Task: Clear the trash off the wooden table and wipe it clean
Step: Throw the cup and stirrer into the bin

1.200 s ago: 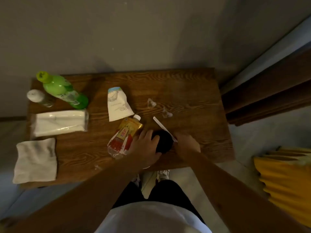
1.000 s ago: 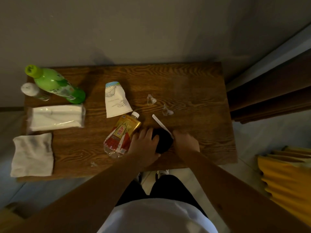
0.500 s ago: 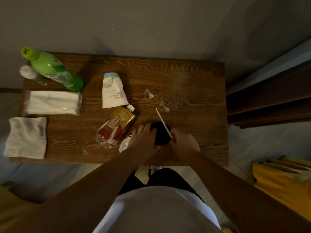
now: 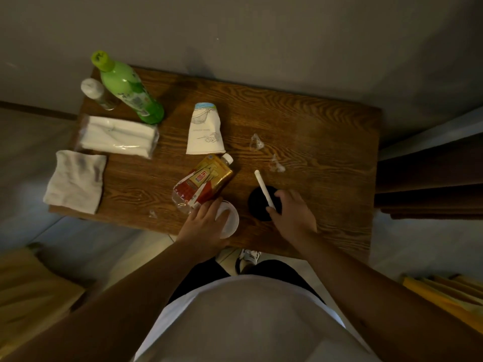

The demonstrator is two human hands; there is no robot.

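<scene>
On the wooden table (image 4: 300,118) my right hand (image 4: 294,218) pinches the lower end of a white straw (image 4: 262,186) that slants over a black round object (image 4: 257,205). My left hand (image 4: 203,226) rests on a white round lid (image 4: 231,222) near the front edge, its fingers spread over it. A crushed plastic bottle with a yellow and red label (image 4: 203,182) lies just beyond that hand. A flattened white paper cup (image 4: 205,133) lies farther back. Two clear plastic scraps (image 4: 257,143) (image 4: 275,164) lie right of centre.
At the left stand a green bottle (image 4: 128,90) and a small white-capped bottle (image 4: 96,94). A tissue pack (image 4: 117,137) and a grey cloth (image 4: 75,180) lie near the left edge. A tiny scrap (image 4: 152,214) sits by the front edge. Yellow folds (image 4: 444,296) are at right.
My left hand left the black object and moved left onto the white lid. My right hand stays at the straw. The view shifted and tilted.
</scene>
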